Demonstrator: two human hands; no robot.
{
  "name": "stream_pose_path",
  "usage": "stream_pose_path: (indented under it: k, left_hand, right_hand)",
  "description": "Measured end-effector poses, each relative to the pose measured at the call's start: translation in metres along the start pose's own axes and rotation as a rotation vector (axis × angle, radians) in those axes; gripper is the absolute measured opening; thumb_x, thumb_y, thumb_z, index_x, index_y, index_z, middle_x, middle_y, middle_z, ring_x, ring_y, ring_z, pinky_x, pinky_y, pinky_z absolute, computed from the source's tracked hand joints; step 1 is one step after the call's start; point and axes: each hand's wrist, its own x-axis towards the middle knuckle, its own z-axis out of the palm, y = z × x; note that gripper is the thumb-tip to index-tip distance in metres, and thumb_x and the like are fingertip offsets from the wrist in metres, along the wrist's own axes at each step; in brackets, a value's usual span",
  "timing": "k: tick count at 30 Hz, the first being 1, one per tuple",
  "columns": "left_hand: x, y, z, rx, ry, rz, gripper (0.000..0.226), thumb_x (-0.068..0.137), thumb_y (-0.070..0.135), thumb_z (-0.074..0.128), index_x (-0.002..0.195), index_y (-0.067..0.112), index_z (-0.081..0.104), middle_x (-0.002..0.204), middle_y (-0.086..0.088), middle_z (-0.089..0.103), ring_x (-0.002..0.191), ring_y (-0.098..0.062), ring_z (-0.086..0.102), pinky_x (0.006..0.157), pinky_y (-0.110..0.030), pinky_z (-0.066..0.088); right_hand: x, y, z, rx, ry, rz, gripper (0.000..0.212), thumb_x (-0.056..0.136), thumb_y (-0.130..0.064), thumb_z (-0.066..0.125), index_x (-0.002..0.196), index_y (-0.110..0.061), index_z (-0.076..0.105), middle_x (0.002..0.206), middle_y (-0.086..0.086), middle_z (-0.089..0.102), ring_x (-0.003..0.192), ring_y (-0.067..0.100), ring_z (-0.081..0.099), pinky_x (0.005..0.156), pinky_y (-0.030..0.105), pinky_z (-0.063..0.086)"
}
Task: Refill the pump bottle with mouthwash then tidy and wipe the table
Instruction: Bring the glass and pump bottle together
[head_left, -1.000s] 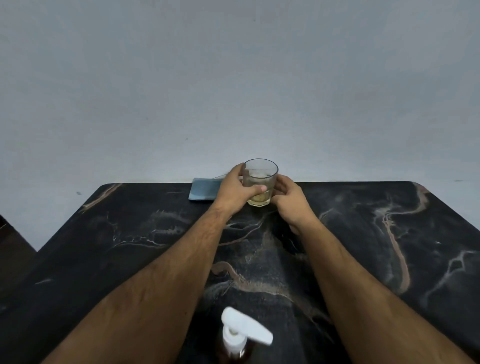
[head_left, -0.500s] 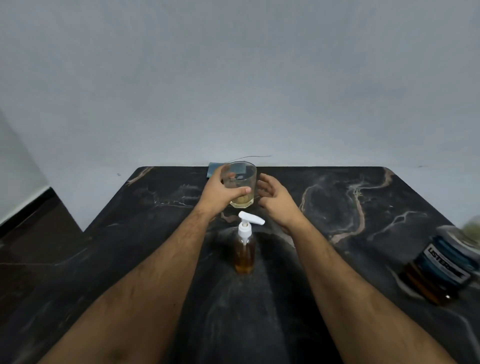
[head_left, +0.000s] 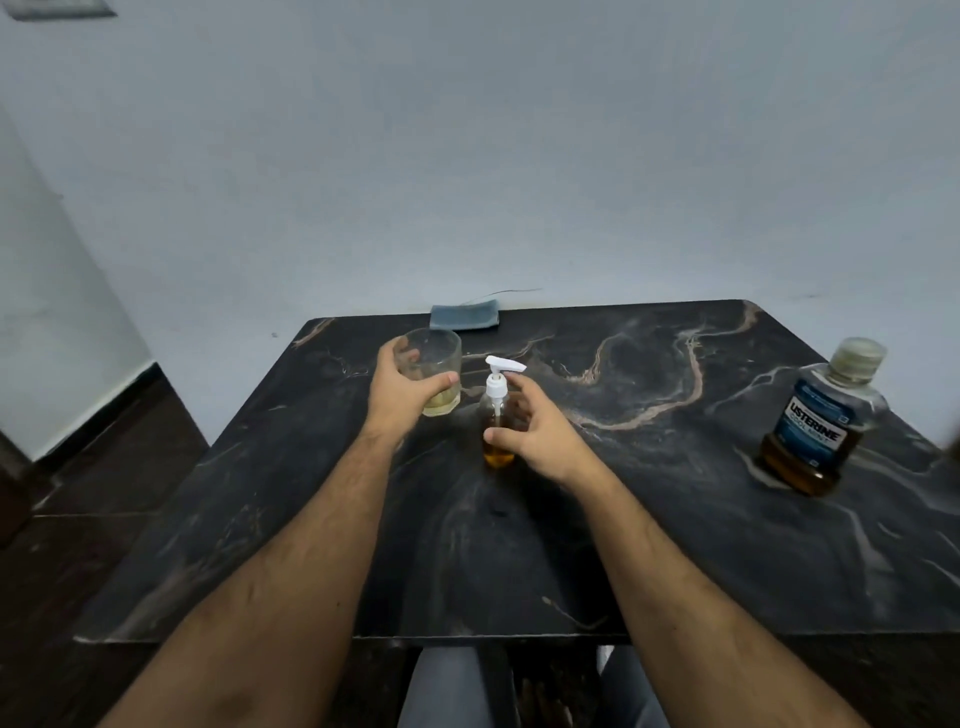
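Note:
A clear pump bottle (head_left: 497, 415) with a white pump head and amber liquid in its lower part stands upright at the middle of the black marble table (head_left: 649, 545). My right hand (head_left: 535, 434) curls around its right side, fingers touching the body and neck. To its left, my left hand (head_left: 402, 395) grips a clear glass (head_left: 434, 371) holding a little pale yellow liquid, tilted slightly. A mouthwash bottle (head_left: 818, 423) with a blue label, capped, stands at the table's right.
A folded blue-grey cloth (head_left: 464, 316) lies at the table's far edge against the pale wall. The table's left edge drops to a dark floor (head_left: 78, 519). My knees show below the near edge.
My left hand carried the glass toward me and to the left. My right hand let go of the glass and came onto the pump bottle. The view tilted down, bringing the mouthwash bottle into sight.

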Motion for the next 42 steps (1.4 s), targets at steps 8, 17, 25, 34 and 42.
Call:
stream_pose_path:
  k: [8, 17, 25, 34, 42]
  left_hand:
    - [-0.03, -0.007, -0.002, -0.026, -0.071, -0.02, 0.098, 0.065, 0.015, 0.091, 0.146, 0.018, 0.036, 0.135, -0.001, 0.056, 0.12, -0.018, 0.058, 0.098, -0.035, 0.049]
    - [-0.049, -0.004, 0.058, -0.073, -0.205, 0.009, 0.095, 0.063, 0.014, 0.092, 0.143, 0.019, 0.041, 0.126, 0.005, 0.06, 0.116, -0.017, 0.061, 0.102, -0.039, 0.049]
    - [-0.061, -0.011, 0.082, -0.083, -0.298, 0.005, 0.094, 0.062, 0.012, 0.092, 0.141, 0.02, 0.043, 0.124, 0.007, 0.061, 0.11, -0.018, 0.065, 0.1, -0.045, 0.052]
    - [-0.066, -0.014, 0.085, -0.053, -0.325, 0.033, 0.088, 0.067, 0.017, 0.09, 0.14, 0.026, 0.041, 0.128, 0.005, 0.06, 0.115, -0.012, 0.061, 0.104, -0.039, 0.048]
    - [-0.069, -0.015, 0.083, -0.031, -0.338, 0.065, 0.088, 0.071, 0.014, 0.087, 0.143, 0.024, 0.039, 0.131, 0.003, 0.059, 0.107, 0.004, 0.059, 0.089, -0.016, 0.047]
  right_hand:
    - [-0.021, 0.003, -0.012, -0.092, 0.297, -0.03, 0.038, 0.07, -0.021, 0.086, 0.096, -0.028, 0.059, 0.093, 0.0, 0.069, 0.086, 0.013, 0.064, 0.083, 0.034, 0.054]
    - [-0.055, -0.005, -0.066, 0.087, 0.419, -0.065, 0.028, 0.08, -0.006, 0.074, 0.092, -0.016, 0.051, 0.079, 0.009, 0.061, 0.071, 0.019, 0.061, 0.072, 0.035, 0.05]
    - [-0.083, -0.012, -0.093, 0.319, 0.408, -0.067, 0.022, 0.083, -0.024, 0.063, 0.104, -0.028, 0.057, 0.092, 0.008, 0.055, 0.087, 0.025, 0.055, 0.083, 0.047, 0.05]
    - [-0.087, -0.014, -0.083, -0.105, 0.432, -0.19, 0.071, 0.084, -0.003, 0.063, 0.134, -0.044, 0.036, 0.094, -0.001, 0.063, 0.078, 0.02, 0.067, 0.081, 0.043, 0.059]
    - [-0.081, -0.017, -0.073, -0.465, 0.312, -0.227, 0.095, 0.077, -0.012, 0.061, 0.149, -0.053, 0.014, 0.1, -0.008, 0.064, 0.067, 0.004, 0.057, 0.071, 0.029, 0.048]
